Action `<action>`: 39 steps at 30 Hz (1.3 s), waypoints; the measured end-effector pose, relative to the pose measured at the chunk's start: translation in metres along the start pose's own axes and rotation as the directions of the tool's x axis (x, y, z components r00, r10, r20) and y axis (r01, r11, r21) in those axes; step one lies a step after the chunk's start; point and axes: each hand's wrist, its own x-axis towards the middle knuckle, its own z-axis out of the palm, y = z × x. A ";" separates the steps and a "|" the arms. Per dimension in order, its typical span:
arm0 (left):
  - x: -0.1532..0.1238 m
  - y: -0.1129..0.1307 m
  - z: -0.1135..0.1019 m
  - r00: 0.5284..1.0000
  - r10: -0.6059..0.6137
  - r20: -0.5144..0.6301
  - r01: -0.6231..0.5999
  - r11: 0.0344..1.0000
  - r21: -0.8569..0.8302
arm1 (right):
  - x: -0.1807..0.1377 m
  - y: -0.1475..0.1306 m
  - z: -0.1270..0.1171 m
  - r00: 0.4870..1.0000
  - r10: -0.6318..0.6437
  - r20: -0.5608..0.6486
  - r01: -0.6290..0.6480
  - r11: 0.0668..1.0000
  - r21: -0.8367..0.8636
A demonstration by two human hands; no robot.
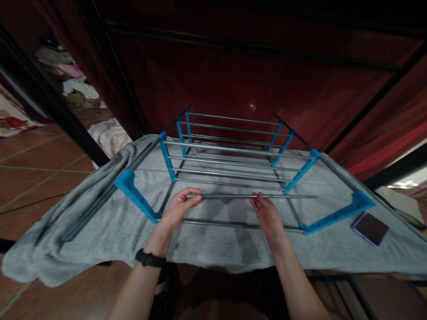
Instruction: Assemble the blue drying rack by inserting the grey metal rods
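Observation:
My left hand (182,205) and my right hand (267,212) both hold one thin grey metal rod (230,196), level and crosswise, just above the near end of a shoe rack frame (233,155). The frame has blue plastic side pieces (133,191) and several grey rods between them. It lies on a grey towel (110,226). My left fingers pinch the rod's left end. My right fingers curl round it to the right of its middle, and the rod juts out past that hand. A black band sits on my left wrist.
A phone (370,227) lies on the towel at the right, beside a blue side piece (343,211). Loose long rods (100,202) rest along the towel's left edge. A dark red wardrobe (253,66) stands behind. The tiled floor (36,164) lies to the left, with clothes piled far back.

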 end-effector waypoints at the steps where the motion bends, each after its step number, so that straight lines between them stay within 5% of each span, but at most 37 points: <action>1: 0.000 0.000 0.000 1.000 0.004 -0.001 -0.004 1.000 -0.015 | -0.001 0.000 0.002 1.000 -0.008 -0.002 0.008 1.000 0.008; 28: -0.013 -0.012 0.032 0.995 0.012 0.102 0.012 0.973 -0.232 | -0.028 0.014 0.025 0.995 -0.021 0.093 0.022 1.000 -0.012; 33: -0.001 -0.013 0.025 0.995 0.035 -0.091 -0.066 0.926 -0.371 | -0.022 0.005 0.016 0.997 -0.025 0.070 0.024 1.000 0.011; 39: 0.010 -0.003 0.007 0.960 0.102 -0.261 -0.198 0.907 -0.372 | 0.003 -0.014 -0.022 0.985 0.004 -0.170 0.001 1.000 0.029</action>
